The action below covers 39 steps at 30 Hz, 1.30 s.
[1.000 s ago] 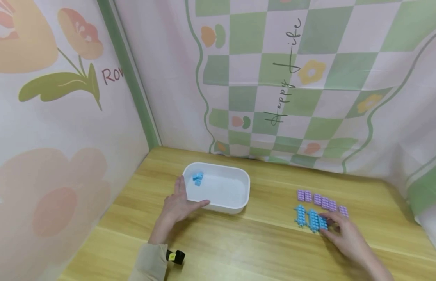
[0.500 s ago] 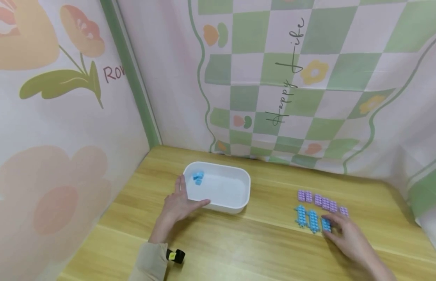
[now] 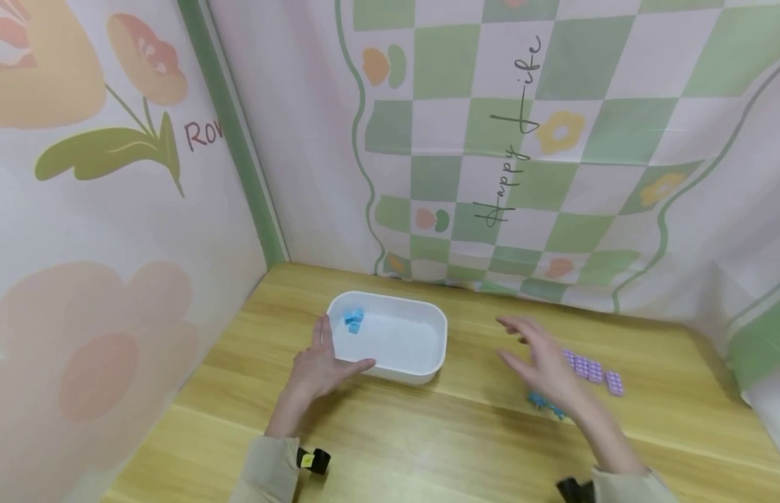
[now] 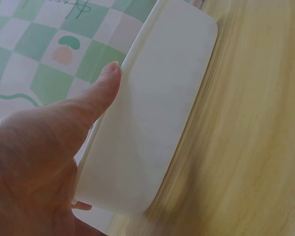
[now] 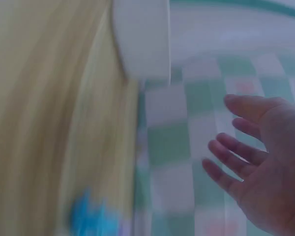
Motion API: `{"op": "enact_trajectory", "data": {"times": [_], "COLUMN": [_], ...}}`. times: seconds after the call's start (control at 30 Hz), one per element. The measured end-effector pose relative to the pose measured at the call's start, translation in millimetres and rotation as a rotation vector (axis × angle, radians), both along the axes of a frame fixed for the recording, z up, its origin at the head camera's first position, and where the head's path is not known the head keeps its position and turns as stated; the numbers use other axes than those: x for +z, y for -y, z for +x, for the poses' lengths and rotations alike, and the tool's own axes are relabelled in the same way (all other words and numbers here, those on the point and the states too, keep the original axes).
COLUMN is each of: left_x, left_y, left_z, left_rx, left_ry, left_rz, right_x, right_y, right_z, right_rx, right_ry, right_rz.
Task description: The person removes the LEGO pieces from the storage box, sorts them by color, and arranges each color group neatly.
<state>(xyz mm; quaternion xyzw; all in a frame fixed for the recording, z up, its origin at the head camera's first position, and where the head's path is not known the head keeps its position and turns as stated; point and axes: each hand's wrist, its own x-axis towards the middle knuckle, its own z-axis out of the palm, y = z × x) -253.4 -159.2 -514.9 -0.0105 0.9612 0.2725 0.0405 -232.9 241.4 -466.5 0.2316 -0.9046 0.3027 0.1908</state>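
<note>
Near the left end of a white plastic tray (image 3: 396,339), my left hand (image 3: 317,367) rests against its corner, fingers extended along the side. In the left wrist view, the thumb touches the tray's outer wall (image 4: 152,98) by the rim. My right hand (image 3: 543,360) is above the table right of the tray, fingers apart and holding nothing, as the right wrist view confirms. Below it lie studded blue building blocks (image 3: 538,400), mostly hidden by the hand. Purple building blocks (image 3: 587,368) form a row behind, partly covered. Small blue pieces (image 3: 354,320) sit inside the tray's left end.
The wooden table (image 3: 415,440) runs back to a hanging checked cloth (image 3: 515,230). A floral cloth (image 3: 113,279) stands along the left side. Black straps with devices (image 3: 314,460) are worn on both wrists.
My right hand has let go of the rightmost blue building block, after drawing it slightly apart from the others, and has moved left and up toward the tray. The left hand stays put.
</note>
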Motion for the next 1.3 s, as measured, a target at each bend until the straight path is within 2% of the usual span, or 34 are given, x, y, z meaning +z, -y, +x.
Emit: {"op": "enact_trajectory", "data": {"times": [0.1, 0.17, 0.27, 0.33, 0.5, 0.57, 0.67, 0.83, 0.97, 1.07, 1.2, 1.3], "left_x": [-0.1, 0.2, 0.5, 0.0, -2.8, -3.9, -4.6, -3.5, -2.4, -1.2, -0.7, -0.5], "left_y": [0.9, 1.2, 0.4, -0.6, -2.7, -3.2, -3.8, -3.0, -0.6, -0.2, -0.1, 0.2], "left_z": [0.0, -0.2, -0.4, -0.2, 0.7, 0.9, 1.1, -0.3, -1.9, -2.3, -2.4, -2.0], "left_rx": [0.007, 0.009, 0.013, 0.010, -0.005, -0.013, -0.023, -0.027, -0.013, -0.012, -0.018, -0.015], "left_ry": [0.002, -0.001, 0.004, 0.005, -0.007, -0.013, -0.017, -0.023, -0.036, -0.041, -0.043, -0.037], "left_rz": [0.002, 0.002, 0.005, 0.005, 0.000, -0.003, -0.008, -0.018, -0.026, -0.027, -0.029, -0.031], "right_x": [5.1, 2.4, -10.6, -27.3, -47.8, -46.7, -52.3, -57.3, -60.0, -71.8, -89.1, -94.9], "right_y": [44.9, 74.3, 115.8, 138.4, 185.0, 199.4, 212.1, 221.0, 221.6, 219.6, 216.4, 214.3], "right_z": [-24.0, -40.5, -62.3, -78.3, -96.6, -96.2, -100.3, -104.8, -107.7, -115.3, -125.4, -126.7], "right_rx": [0.093, 0.160, 0.270, 0.326, 0.366, 0.349, 0.323, 0.296, 0.287, 0.272, 0.254, 0.242], "right_ry": [0.023, 0.060, 0.089, 0.097, 0.220, 0.287, 0.307, 0.246, 0.285, 0.292, 0.261, 0.255], "right_rz": [-0.055, -0.099, -0.129, -0.119, -0.049, -0.021, 0.037, 0.147, 0.115, 0.100, 0.152, 0.178]}}
